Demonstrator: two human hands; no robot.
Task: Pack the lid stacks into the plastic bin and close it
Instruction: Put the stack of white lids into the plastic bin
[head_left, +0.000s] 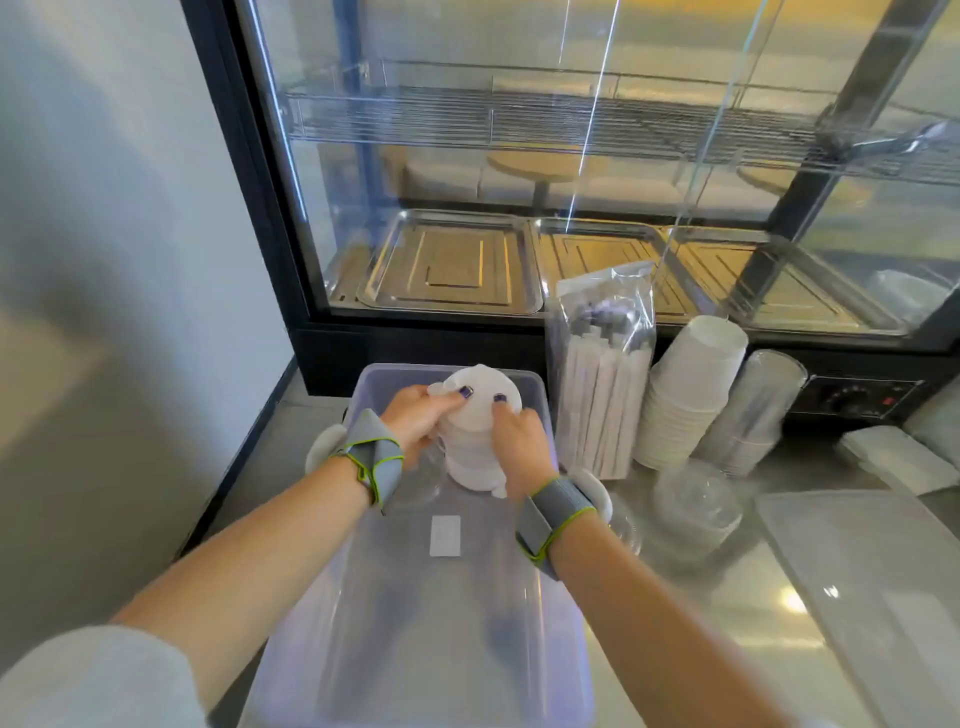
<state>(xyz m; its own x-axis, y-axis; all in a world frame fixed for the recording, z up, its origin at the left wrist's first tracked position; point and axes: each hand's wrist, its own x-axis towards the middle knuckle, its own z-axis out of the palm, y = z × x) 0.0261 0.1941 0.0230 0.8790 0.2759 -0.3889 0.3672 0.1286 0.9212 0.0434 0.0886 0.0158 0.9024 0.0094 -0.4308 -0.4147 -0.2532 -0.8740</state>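
Note:
A clear plastic bin stands open on the steel counter in front of me. Inside its far half stands a white lid stack, upright. My left hand grips the stack from the left with the thumb on the top lid. On the other side my right hand holds it, thumb also on top. A white label lies on the bin's floor. The flat clear bin lid lies on the counter at the right. A stack of clear dome lids sits just right of the bin.
A bag of wrapped straws stands beside the bin's far right corner. Stacked white paper cups and clear cups lean behind the dome lids. A glass display warmer closes off the back; a wall is on the left.

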